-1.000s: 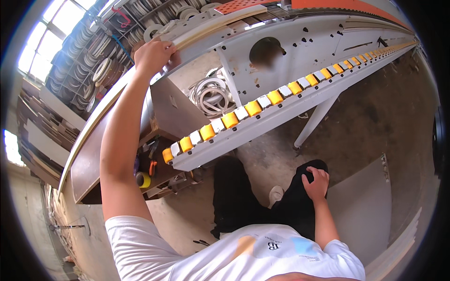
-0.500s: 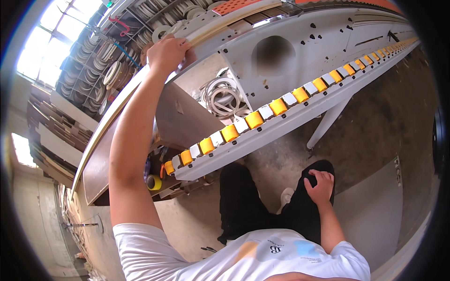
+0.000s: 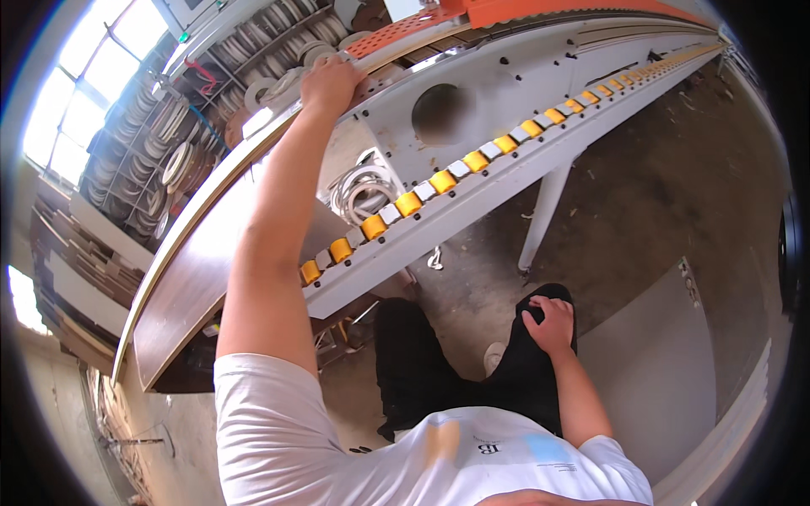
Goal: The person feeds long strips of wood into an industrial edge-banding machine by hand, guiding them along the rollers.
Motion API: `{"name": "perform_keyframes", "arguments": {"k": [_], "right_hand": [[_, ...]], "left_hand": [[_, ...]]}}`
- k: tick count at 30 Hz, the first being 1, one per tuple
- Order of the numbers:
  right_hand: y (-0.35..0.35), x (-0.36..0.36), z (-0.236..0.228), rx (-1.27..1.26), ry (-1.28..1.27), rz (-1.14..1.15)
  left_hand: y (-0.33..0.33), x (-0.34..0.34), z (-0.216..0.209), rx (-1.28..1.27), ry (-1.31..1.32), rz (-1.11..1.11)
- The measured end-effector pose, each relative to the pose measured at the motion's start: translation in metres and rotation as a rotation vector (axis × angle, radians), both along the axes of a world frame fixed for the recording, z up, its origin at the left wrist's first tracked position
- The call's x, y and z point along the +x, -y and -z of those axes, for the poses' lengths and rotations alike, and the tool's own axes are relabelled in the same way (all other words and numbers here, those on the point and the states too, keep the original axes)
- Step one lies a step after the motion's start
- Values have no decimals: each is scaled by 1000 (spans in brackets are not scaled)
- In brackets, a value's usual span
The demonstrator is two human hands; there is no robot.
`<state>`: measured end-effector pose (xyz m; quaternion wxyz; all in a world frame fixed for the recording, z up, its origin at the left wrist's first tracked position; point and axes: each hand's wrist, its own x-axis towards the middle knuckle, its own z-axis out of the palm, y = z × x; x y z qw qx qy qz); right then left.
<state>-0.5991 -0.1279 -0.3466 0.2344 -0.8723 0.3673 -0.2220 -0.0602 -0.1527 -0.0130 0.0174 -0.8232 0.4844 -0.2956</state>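
My left arm reaches up and forward to the machine's far side. There my left hand (image 3: 332, 83) is closed over the pale edge of a long wooden board (image 3: 396, 56), its fingers bent and their tips partly hidden. The board's edge runs beside the orange machine part (image 3: 540, 12). My right hand (image 3: 550, 325) rests on my right knee, fingers apart and holding nothing. Between my knees and the board stretches a grey metal rail (image 3: 413, 244) with a row of yellow and white rollers (image 3: 443, 181).
Coiled pale strips (image 3: 363, 192) lie in an opening of the grey machine bed (image 3: 498, 93). A rack of edging rolls (image 3: 181, 164) stands at the back left, near stacked boards (image 3: 93, 253). A support leg (image 3: 544, 219) reaches the floor. A grey panel (image 3: 650, 354) lies at right.
My left hand has moved right and slightly up along the board's edge toward the orange part. The view has shifted a little; my right hand stays on my knee.
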Motion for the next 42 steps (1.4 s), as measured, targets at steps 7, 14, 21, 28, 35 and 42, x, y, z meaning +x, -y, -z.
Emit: {"name": "perform_keyframes", "arguments": {"k": [7,14,21,28,35,42], "right_hand": [[0,-12,1,40,22,35],[-4,-18,1,8,33,18],[-6,-14,5,-49,-18,0],[-7,-7,10,-107,-50,-31],[-4,10,6,-102,-69,-64],[-4,18,4,-85,-68,-73]], "left_hand": [[-109,50,7,138,149,20],[-302,93,7,-13,77,-35],[-449,130,10,-69,8,-341],[-428,129,-2,-52,-62,-368],[-368,115,-8,-44,-51,-292],[-301,93,-18,15,-130,-306]]}}
